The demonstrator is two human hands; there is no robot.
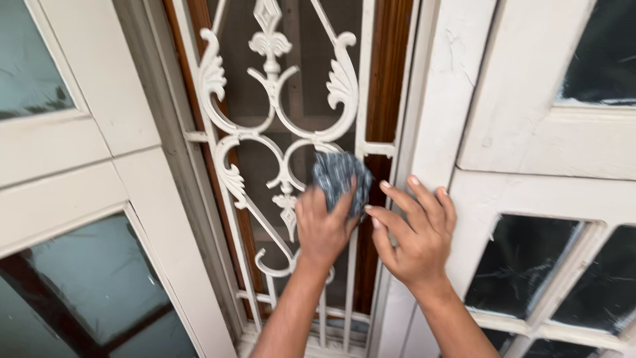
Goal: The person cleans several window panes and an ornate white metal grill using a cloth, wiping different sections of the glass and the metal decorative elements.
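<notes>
Left hand (322,229) clamps a crumpled grey cloth (336,176) against the white scrolled metal grille (233,142); right hand (414,229) rests spread on the painted door frame (434,99).

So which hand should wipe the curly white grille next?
Probably the left hand: it already presses the grey cloth against the grille, while the right hand rests empty on the white frame.

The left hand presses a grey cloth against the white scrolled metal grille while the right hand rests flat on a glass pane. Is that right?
Not quite. In the head view the right hand rests on the white door frame, not on glass. The left hand does press the grey cloth against the white scrolled grille.
</notes>
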